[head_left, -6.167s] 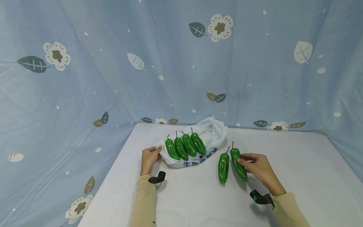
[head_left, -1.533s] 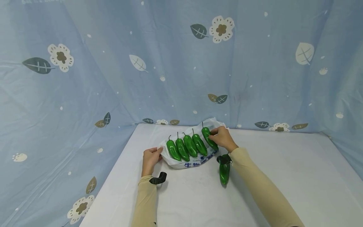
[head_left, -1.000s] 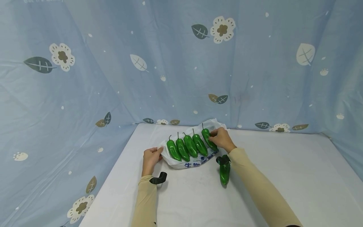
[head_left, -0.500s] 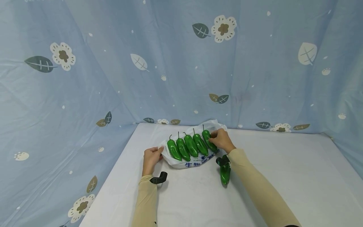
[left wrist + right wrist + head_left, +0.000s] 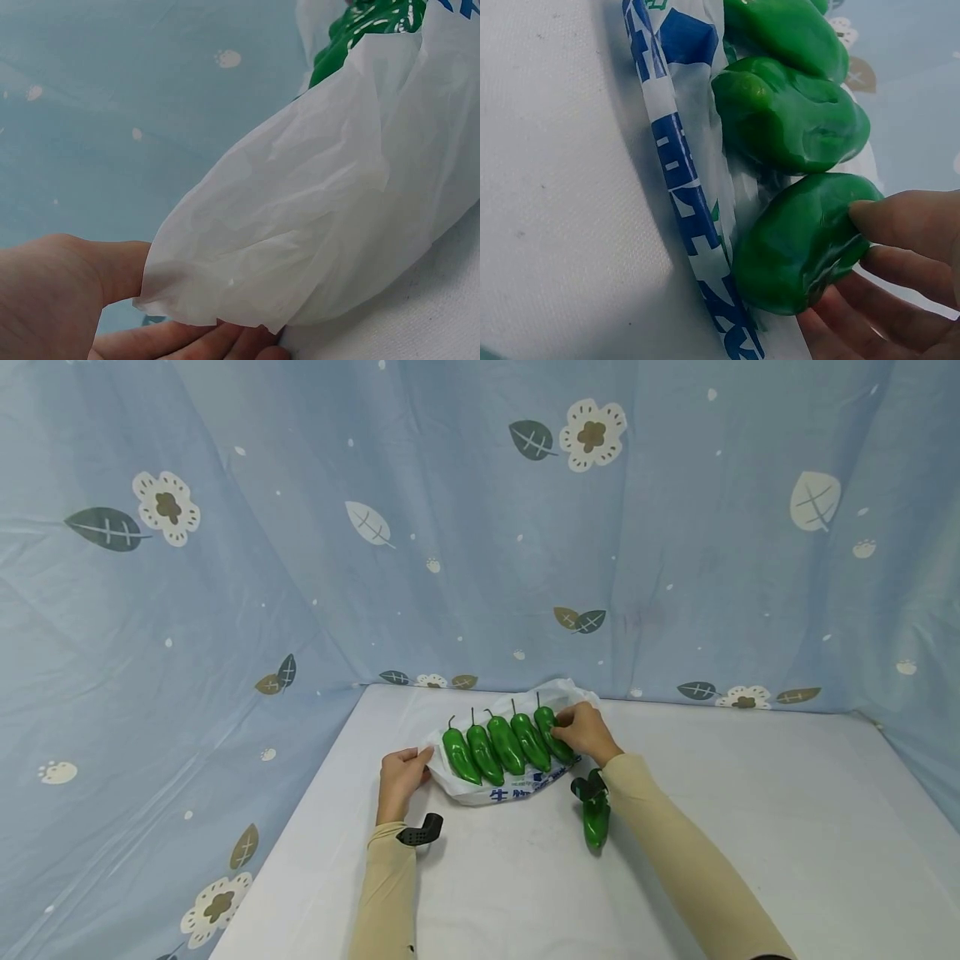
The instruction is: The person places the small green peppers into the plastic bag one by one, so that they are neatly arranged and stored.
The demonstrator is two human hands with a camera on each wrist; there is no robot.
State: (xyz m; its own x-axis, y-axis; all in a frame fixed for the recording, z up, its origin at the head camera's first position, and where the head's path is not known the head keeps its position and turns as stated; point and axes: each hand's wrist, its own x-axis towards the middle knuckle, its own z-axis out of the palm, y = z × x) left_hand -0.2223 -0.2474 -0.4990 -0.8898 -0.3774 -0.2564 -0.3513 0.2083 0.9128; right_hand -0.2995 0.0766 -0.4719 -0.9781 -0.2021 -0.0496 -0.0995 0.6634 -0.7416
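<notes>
A white plastic bag (image 5: 456,788) with blue lettering lies on the table, several green chili peppers (image 5: 506,745) side by side on it, stems pointing away. At its left end, my left hand (image 5: 400,781) pinches the bag's edge; in the left wrist view the plastic (image 5: 300,202) is stretched up from the thumb. My right hand (image 5: 588,732) holds the rightmost green chili pepper (image 5: 795,240) between thumb and fingers, right beside its neighbour (image 5: 795,116). Another green chili pepper (image 5: 596,827) lies nearer on the table, its upper part hidden behind the right wrist camera.
The table (image 5: 495,877) has a white cover. A blue curtain (image 5: 450,527) with flowers and leaves hangs behind it and along the left side. Black wrist cameras, such as the left one (image 5: 422,830), stick out from both sleeves.
Since the oldest frame, my right hand has carried a chili pepper from the table's right onto the bag. In the last second it shifted slightly toward me and the row. Left hand keeps its place.
</notes>
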